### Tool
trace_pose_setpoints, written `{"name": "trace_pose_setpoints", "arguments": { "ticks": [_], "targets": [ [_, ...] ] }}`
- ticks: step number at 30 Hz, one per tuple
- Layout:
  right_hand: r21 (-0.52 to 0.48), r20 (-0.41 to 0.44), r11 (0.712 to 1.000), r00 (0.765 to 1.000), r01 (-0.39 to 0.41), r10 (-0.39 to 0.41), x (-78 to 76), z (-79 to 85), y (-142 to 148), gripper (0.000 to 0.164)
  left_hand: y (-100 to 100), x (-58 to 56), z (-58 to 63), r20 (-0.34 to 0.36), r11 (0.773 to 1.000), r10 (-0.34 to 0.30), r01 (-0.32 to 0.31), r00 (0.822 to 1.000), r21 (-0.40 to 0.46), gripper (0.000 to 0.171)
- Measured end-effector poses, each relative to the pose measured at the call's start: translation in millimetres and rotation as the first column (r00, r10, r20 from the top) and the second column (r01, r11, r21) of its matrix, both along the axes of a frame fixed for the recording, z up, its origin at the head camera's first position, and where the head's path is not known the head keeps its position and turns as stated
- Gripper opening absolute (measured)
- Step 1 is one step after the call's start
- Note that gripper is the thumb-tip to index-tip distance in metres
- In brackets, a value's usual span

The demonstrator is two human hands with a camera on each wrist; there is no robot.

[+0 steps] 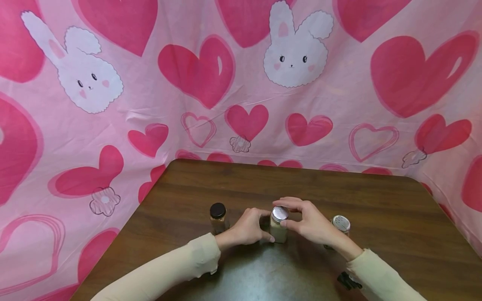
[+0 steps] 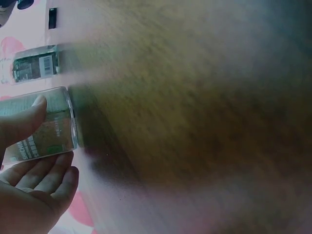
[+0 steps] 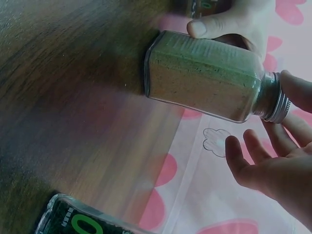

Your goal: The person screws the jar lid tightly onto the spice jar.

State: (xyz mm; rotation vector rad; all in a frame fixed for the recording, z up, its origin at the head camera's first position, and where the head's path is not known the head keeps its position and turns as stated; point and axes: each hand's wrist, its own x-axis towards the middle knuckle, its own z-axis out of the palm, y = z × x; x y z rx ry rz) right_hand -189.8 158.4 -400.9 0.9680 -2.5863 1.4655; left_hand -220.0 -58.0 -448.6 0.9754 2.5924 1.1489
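Note:
A clear square spice jar (image 1: 278, 235) of greenish-tan powder stands upright on the table between my two hands. My left hand (image 1: 246, 228) holds its body from the left; in the left wrist view the thumb lies across the labelled glass (image 2: 53, 126), fingers on the opposite side. My right hand (image 1: 310, 221) pinches the silver lid (image 1: 280, 213) between thumb and fingers. Seen from the right wrist, the lid (image 3: 279, 103) sits on the jar's neck, and the other fingers are spread below it.
A black-capped jar (image 1: 218, 217) stands just left of my left hand. Behind my right wrist is a jar with a perforated shaker top (image 1: 341, 223). A small black object (image 1: 349, 281) lies by the right sleeve on the wooden table (image 1: 180, 188). A heart-patterned cloth (image 1: 244, 92) hangs around it.

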Motion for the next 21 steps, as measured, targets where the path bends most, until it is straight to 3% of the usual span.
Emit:
{"name": "trace_pose_setpoints", "arguments": {
  "ticks": [11, 21],
  "targets": [
    [0.019, -0.111, 0.987, 0.981, 0.162, -0.159, 3.7, -1.7, -8, 0.045, 1, -0.8, -2.1, -0.021, 1.0, -0.007, 0.007, 1.0, -0.003, 0.055],
    [-0.004, -0.092, 0.959, 0.955, 0.284, -0.283, 8.1, -2.0, -13, 0.044, 0, 0.4, -0.6, -0.03, 1.0, -0.022, 0.022, 0.999, 0.02, 0.054]
  ]
}}
